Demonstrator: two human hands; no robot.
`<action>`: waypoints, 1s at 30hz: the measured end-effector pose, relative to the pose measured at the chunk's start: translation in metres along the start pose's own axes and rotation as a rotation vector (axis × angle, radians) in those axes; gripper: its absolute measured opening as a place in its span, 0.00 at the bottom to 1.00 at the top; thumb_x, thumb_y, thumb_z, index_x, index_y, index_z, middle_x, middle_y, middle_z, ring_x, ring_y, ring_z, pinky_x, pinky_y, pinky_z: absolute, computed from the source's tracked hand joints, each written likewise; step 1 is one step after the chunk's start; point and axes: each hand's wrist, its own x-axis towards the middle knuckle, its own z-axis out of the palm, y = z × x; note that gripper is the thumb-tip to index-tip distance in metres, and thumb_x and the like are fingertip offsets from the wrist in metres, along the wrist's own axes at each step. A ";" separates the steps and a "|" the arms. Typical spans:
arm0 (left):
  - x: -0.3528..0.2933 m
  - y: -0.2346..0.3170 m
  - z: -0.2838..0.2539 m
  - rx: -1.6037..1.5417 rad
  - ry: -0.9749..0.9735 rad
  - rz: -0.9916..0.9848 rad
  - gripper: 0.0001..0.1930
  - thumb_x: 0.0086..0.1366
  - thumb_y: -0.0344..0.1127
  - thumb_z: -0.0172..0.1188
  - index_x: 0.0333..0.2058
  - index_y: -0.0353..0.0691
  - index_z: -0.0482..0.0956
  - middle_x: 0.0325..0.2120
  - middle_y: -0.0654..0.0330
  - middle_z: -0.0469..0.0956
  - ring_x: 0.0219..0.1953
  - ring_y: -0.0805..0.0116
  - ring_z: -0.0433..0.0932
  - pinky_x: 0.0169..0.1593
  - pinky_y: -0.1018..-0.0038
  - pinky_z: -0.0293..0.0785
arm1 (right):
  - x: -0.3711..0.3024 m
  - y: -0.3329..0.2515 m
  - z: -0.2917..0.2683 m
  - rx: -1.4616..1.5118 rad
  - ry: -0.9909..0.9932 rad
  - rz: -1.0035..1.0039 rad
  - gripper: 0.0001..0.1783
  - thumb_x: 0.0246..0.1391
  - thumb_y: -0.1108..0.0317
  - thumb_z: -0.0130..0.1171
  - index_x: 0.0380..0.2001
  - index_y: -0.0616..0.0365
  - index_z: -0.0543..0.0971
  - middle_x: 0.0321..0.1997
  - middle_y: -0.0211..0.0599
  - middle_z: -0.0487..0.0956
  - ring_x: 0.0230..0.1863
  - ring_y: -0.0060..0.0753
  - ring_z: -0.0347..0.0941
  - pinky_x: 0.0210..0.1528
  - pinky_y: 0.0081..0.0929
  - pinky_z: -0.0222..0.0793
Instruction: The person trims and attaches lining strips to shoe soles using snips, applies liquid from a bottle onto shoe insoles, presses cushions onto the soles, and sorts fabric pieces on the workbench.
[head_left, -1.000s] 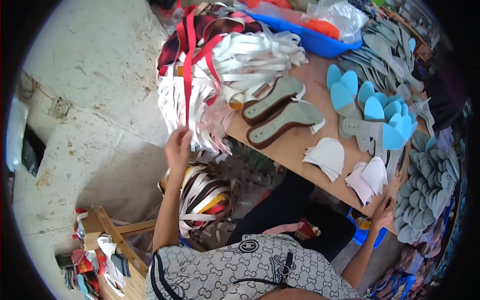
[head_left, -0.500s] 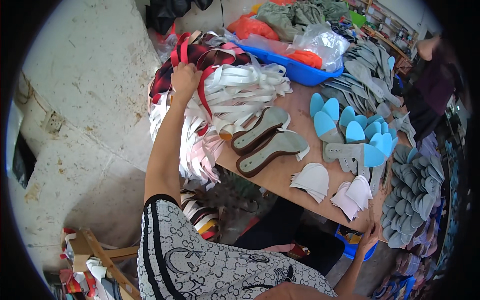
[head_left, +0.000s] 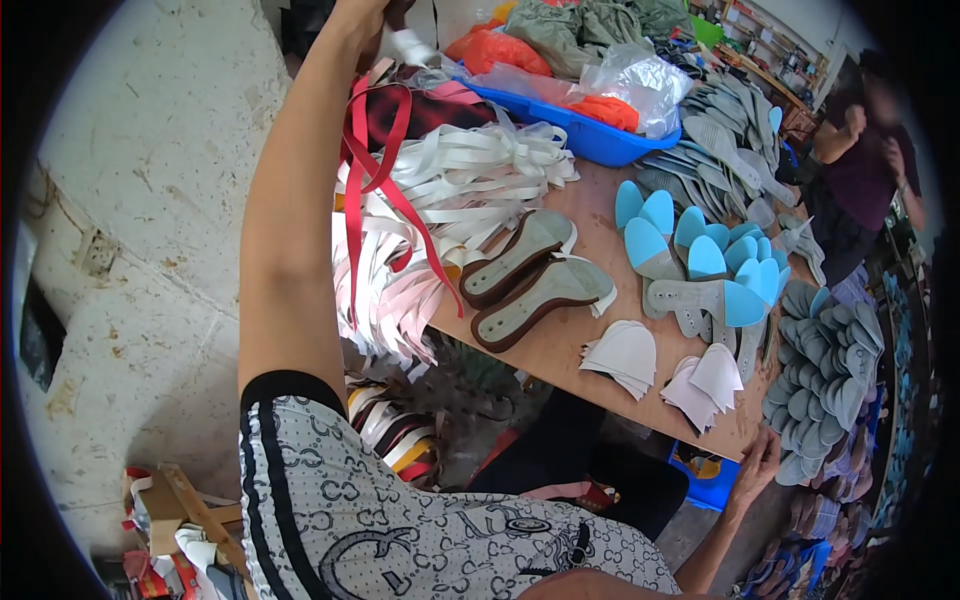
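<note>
My left arm stretches up to the far edge of the view, where my left hand (head_left: 362,18) is cut off by the frame. Its fingers do not show clearly; a white piece (head_left: 410,47) and something dark are close to it. Below hang long red strips (head_left: 398,190), draped over a heap of white strips (head_left: 450,200) and a dark red-and-black piece (head_left: 410,112). My right hand (head_left: 757,468) is at the table's near right corner, fingers stretched out with nothing seen in them, beside a pile of grey soles (head_left: 825,385).
On the table (head_left: 545,345) lie two brown-edged soles (head_left: 540,300), blue-tipped insoles (head_left: 705,260) and white pieces (head_left: 622,358). A blue tray (head_left: 590,135) holds bags and cloth. Another person (head_left: 865,170) stands at far right. A wall (head_left: 170,200) bounds the left.
My left hand has moved up and away from the strip heap. The red strips now hang lower and looser over the white ones. My right hand has shifted slightly at the table corner.
</note>
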 end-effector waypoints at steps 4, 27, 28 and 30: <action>-0.035 0.057 0.045 -0.184 -0.094 0.178 0.14 0.72 0.39 0.46 0.46 0.34 0.68 0.50 0.53 0.75 0.46 0.65 0.77 0.44 0.76 0.79 | -0.005 -0.045 0.018 0.096 -0.153 0.055 0.17 0.64 0.58 0.52 0.41 0.63 0.78 0.20 0.24 0.67 0.19 0.12 0.58 0.21 0.14 0.51; -0.258 0.096 0.215 0.164 -1.411 -0.273 0.08 0.60 0.37 0.62 0.34 0.39 0.80 0.18 0.69 0.75 0.17 0.86 0.66 0.20 0.84 0.57 | 0.013 -0.145 -0.038 0.243 -0.951 0.251 0.10 0.54 0.67 0.62 0.32 0.65 0.80 0.21 0.26 0.77 0.22 0.14 0.70 0.26 0.18 0.63; -0.263 0.085 0.214 0.157 -1.447 -0.236 0.08 0.60 0.36 0.62 0.34 0.39 0.79 0.19 0.69 0.75 0.18 0.85 0.67 0.22 0.83 0.58 | 0.009 -0.136 -0.042 0.202 -1.061 0.195 0.10 0.55 0.67 0.61 0.32 0.65 0.80 0.21 0.27 0.78 0.23 0.15 0.72 0.26 0.18 0.64; -0.251 0.063 0.205 0.192 -1.168 -0.142 0.07 0.60 0.37 0.61 0.33 0.40 0.79 0.22 0.72 0.74 0.22 0.84 0.68 0.23 0.84 0.57 | -0.010 -0.103 -0.052 0.293 -1.142 0.210 0.11 0.55 0.65 0.60 0.32 0.65 0.80 0.19 0.28 0.78 0.23 0.16 0.73 0.26 0.18 0.65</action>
